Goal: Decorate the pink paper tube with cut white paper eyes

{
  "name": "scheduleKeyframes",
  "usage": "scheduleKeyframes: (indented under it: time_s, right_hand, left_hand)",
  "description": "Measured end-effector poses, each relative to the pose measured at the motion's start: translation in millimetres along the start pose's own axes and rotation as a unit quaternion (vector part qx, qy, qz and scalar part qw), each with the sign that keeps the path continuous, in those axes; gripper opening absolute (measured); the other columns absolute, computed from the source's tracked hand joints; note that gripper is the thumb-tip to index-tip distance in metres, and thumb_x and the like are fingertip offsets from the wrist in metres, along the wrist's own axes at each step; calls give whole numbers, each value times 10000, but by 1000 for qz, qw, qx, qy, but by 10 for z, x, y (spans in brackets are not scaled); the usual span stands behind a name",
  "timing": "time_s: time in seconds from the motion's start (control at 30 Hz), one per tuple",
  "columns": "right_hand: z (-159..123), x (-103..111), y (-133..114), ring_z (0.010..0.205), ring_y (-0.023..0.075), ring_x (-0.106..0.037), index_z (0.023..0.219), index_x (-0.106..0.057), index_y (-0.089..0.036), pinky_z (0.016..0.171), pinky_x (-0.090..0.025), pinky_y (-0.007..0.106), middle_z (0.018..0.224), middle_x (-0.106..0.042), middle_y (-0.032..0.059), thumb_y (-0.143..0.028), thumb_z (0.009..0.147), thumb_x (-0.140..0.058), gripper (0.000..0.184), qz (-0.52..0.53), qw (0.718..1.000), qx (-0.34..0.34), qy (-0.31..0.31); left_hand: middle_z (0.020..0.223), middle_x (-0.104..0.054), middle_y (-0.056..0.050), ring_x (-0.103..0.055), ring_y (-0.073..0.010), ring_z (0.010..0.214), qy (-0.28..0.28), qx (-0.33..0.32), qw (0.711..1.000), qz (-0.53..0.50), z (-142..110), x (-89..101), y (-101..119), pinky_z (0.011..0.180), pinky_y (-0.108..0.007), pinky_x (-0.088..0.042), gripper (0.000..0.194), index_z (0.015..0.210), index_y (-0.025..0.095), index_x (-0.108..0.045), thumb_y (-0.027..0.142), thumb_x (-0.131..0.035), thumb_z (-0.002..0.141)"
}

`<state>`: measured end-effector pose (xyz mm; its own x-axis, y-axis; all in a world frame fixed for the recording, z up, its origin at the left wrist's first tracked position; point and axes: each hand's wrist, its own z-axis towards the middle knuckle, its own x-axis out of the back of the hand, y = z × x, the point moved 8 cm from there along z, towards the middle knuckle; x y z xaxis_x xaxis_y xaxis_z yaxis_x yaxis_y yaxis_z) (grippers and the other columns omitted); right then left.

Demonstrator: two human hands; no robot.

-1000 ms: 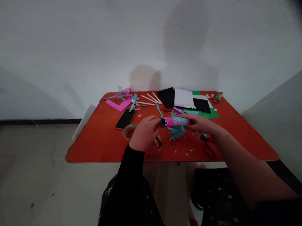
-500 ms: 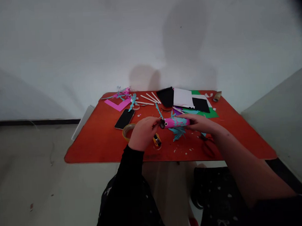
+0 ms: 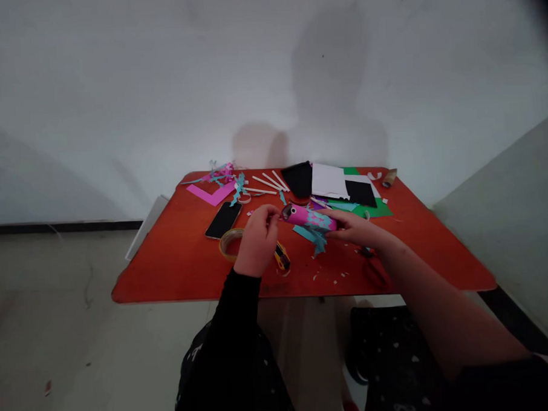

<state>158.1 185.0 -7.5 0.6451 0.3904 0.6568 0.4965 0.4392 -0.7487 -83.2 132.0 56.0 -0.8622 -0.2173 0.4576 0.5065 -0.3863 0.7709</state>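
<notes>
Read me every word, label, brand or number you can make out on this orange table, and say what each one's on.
No readable text anywhere.
Yellow box cutter: any markings are too small to read.
Black phone: dark screen, nothing legible.
Pink paper tube: no words visible.

Left hand (image 3: pixel 257 242) at dark end of pink tube (image 3: pixel 308 217), right hand (image 3: pixel 352 228) holding other end (teal paper cutouts (image 3: pixel 315 240) attached).
</notes>
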Motion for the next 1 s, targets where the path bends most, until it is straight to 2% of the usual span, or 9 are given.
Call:
scheduleKeyframes:
  time_s: [0.1,0.2,0.27,0.43,0.53,0.63,0.8,1.0]
  right_hand:
    - [19,-76,-54,1393,332,-528,1513,-519,-300,1146,-439,503,1528,-565,69,-374,847,-715,698,8,1000,-2,21]
    - [40,-165,-137,1405,325,-518,1513,-510,-274,1172,-412,491,1529,-561,79,-377,866,-692,679,18,999,10,43]
    - [52,-218,-162,1407,317,-518,1513,-503,-264,1183,-401,478,1523,-565,81,-368,876,-680,669,20,998,14,57]
    - [74,-341,-119,1400,302,-524,1538,-459,-257,1186,-398,461,1535,-549,83,-370,905,-649,671,35,998,13,54]
    - [76,-372,-93,1400,301,-521,1551,-433,-255,1188,-394,468,1540,-542,87,-367,919,-630,671,42,998,17,50]
    - [68,-384,-85,1378,300,-540,1563,-412,-280,1166,-418,478,1542,-539,86,-364,929,-620,673,32,999,15,37]
    - [29,-302,-132,1336,313,-577,1544,-444,-262,1120,-459,489,1499,-579,104,-309,912,-609,655,-22,999,3,33]
    - [-17,-139,-178,1341,307,-568,1522,-476,-241,1123,-449,489,1499,-578,113,-230,894,-606,642,-70,996,23,45]
  left_hand:
    - [960,-688,-45,-601,-152,810,27,52,992,-114,3,-39,-95,744,-276,-463,86,979,197,-605,209,-523,957]
    - [962,-705,-35,-543,-109,676,53,110,961,-250,5,-100,-186,633,-239,-437,63,958,200,-591,247,-550,950]
    - [957,-711,-26,-518,-88,626,68,150,926,-340,5,-149,-242,597,-222,-432,78,925,202,-577,278,-595,932]
    - [869,-682,-3,-553,-76,639,108,229,809,-530,-8,-235,-339,612,-204,-477,185,920,201,-590,273,-739,837]
    - [835,-648,4,-555,-73,645,115,244,774,-573,-5,-227,-339,624,-206,-488,183,931,199,-607,245,-751,829]
    - [847,-634,3,-545,-76,649,104,239,780,-569,8,-199,-325,628,-219,-483,149,940,212,-596,260,-716,866]
    - [887,-658,-5,-571,-103,677,77,222,849,-473,12,-185,-322,615,-242,-469,172,958,240,-527,366,-638,922]
    - [773,-547,42,-555,-74,663,84,195,849,-484,27,-187,-288,691,-222,-518,130,929,227,-528,270,-648,906]
